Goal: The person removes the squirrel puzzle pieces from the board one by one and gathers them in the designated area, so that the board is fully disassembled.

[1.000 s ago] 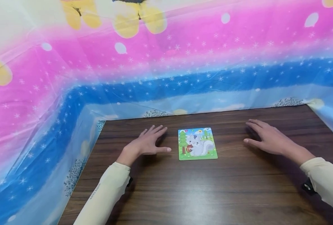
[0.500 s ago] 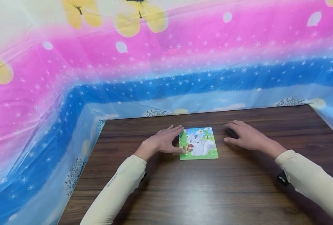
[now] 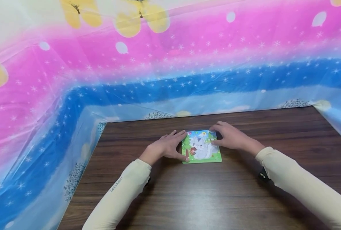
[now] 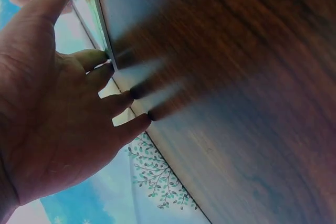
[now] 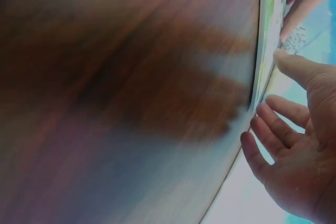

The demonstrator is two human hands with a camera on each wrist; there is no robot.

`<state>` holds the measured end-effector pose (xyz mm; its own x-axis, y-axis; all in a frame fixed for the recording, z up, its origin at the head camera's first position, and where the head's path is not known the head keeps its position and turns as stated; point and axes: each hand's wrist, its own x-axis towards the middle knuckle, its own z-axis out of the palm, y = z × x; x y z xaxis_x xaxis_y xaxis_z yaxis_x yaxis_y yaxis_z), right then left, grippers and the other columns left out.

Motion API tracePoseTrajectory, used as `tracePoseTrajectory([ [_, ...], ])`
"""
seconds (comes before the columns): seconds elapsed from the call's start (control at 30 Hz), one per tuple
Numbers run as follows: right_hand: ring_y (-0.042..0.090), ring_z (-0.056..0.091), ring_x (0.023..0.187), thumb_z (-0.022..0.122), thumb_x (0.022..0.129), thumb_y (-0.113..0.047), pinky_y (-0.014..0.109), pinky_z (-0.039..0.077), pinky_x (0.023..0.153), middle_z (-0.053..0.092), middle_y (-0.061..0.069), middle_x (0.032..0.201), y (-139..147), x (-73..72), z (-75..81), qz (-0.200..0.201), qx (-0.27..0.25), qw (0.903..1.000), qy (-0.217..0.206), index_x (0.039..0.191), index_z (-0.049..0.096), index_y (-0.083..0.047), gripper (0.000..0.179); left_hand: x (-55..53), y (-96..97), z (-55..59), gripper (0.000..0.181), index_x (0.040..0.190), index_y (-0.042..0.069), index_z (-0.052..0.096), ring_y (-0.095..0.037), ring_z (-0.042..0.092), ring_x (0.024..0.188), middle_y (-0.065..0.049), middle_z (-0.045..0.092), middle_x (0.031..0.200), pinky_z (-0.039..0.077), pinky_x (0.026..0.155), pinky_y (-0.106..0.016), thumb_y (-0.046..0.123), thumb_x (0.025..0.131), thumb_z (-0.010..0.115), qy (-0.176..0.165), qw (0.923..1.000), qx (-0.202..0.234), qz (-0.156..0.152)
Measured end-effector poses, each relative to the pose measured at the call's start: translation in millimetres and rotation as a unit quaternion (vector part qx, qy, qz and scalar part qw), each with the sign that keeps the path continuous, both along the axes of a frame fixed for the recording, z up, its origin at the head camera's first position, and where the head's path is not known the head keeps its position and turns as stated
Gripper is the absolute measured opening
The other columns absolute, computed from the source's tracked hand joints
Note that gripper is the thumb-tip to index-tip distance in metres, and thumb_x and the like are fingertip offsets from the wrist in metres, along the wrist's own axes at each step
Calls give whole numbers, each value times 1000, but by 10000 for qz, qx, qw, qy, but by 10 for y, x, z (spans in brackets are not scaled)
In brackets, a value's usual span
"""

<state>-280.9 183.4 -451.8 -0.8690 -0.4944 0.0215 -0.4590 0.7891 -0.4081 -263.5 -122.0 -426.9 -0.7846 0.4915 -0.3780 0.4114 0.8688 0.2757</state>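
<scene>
A square picture board (image 3: 200,148) lies flat on the dark wooden table, printed with a white squirrel holding an acorn among green trees. My left hand (image 3: 166,147) is at its left side, thumb at the near left corner and fingertips at the far left corner. In the left wrist view, the fingers of that hand (image 4: 52,114) are spread and mostly straight beside the board's edge. My right hand (image 3: 233,136) reaches over the right side, its thumb and fingers spread at the upper right. The right wrist view shows this hand (image 5: 294,150) with loosely bent fingers close to the board (image 5: 266,40); contact is unclear.
The brown table (image 3: 199,198) stretches on all sides of the board. Along its back and left edges hangs a pink and blue cloth (image 3: 158,70) with snowflakes and butterflies.
My left hand has moved right to the board's left edge. My right hand has moved left from well apart to over the board's right side. The board has stayed in place.
</scene>
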Motion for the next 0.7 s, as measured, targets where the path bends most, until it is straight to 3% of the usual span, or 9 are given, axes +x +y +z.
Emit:
tracePoseTrajectory([
  [0.27,33,59,127,81,94,-44,57,53,103,61,14,139,-123,-103,35,59,393,9992,-66,141,66,-12,58,15,8,-11,114,173,29,9,-27,3,169,9,3,181,12,135,-57,69,88,75,45,10000,-17,-9],
  [0.53,35,58,133,84,92,-40,59,50,109,61,13,141,-233,-125,184,-45,929,9944,-505,138,66,-12,57,11,0,-18,115,172,31,6,-26,1,169,10,0,180,10,136,-56,71,88,73,-70,10000,-46,-5],
  [0.7,37,60,131,87,90,-34,61,50,108,62,15,140,-312,-137,242,-73,986,9930,-649,136,67,-10,55,17,-25,-22,115,172,31,6,-26,0,169,10,-1,181,10,135,-57,72,88,73,-78,10000,-38,16],
])
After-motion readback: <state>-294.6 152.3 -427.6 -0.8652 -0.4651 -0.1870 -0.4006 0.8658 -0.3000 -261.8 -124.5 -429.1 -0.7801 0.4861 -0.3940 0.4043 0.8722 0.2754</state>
